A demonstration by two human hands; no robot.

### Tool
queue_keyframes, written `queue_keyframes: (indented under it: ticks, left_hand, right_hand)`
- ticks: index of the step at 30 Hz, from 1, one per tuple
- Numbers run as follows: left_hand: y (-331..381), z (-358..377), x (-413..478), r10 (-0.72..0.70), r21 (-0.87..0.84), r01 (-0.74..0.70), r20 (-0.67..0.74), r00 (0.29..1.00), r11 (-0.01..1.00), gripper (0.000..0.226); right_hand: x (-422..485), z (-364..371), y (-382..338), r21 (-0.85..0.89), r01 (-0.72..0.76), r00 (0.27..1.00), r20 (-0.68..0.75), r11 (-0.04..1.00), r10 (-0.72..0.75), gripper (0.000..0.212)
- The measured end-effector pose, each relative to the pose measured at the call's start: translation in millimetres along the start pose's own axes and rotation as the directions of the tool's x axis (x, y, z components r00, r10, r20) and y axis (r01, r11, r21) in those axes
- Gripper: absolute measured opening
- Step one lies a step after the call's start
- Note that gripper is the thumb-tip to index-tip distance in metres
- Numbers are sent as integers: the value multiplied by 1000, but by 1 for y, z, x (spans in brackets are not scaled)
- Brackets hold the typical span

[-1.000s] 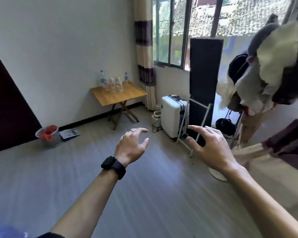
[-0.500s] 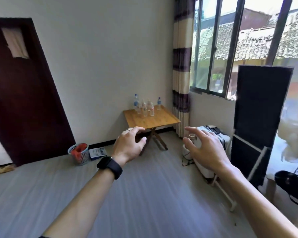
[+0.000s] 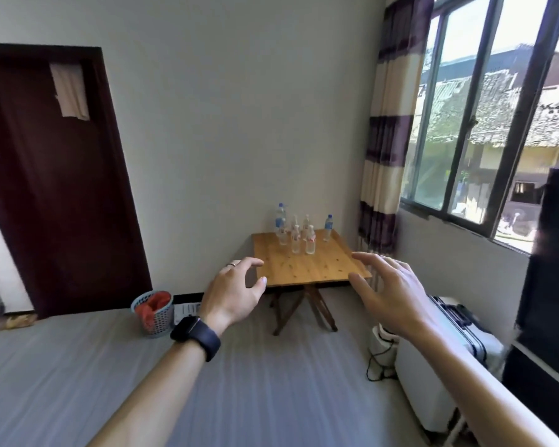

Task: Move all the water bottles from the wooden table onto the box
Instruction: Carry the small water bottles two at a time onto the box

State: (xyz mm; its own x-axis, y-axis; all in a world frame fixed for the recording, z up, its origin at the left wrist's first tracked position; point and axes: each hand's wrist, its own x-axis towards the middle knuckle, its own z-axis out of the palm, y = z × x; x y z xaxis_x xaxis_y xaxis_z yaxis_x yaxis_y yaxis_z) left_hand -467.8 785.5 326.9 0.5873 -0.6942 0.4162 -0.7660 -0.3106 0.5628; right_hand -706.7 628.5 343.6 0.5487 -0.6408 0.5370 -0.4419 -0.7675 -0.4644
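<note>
Several clear water bottles (image 3: 296,232) stand in a cluster at the back of a small wooden folding table (image 3: 307,267) in the room's far corner. One bottle with a blue cap (image 3: 328,227) stands apart to the right. My left hand (image 3: 234,293), with a black watch on its wrist, is held out in the air, fingers loosely spread, holding nothing. My right hand (image 3: 389,293) is also out in front, fingers spread and empty. Both hands are well short of the table. No box is in view.
A dark door (image 3: 52,175) is on the left wall. A small basket with red contents (image 3: 154,312) sits on the floor by the wall. A white suitcase (image 3: 446,359), a dark panel (image 3: 549,269) and a cable lie along the right, under the window.
The view has swung left and moved closer to the table, which now looks larger and centred. Both hands stay out in front, empty, in about the same pose.
</note>
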Motion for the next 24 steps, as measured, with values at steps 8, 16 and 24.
queue_keyframes:
  ticks: [8, 16, 24]
  left_hand:
    - [-55, 68, 176, 24, -48, -22, 35, 999, 999, 33]
    - [-78, 157, 330, 64, -89, -51, 146, 987, 995, 32]
    - [-125, 264, 449, 1, -58, 10, 183, 983, 998, 31]
  right_hand:
    - [143, 80, 64, -35, -44, 999, -17, 998, 43, 41]
    - [255, 157, 145, -51, -132, 991, -29, 990, 131, 42]
    - [362, 252, 242, 95, -169, 985, -3, 981, 170, 38]
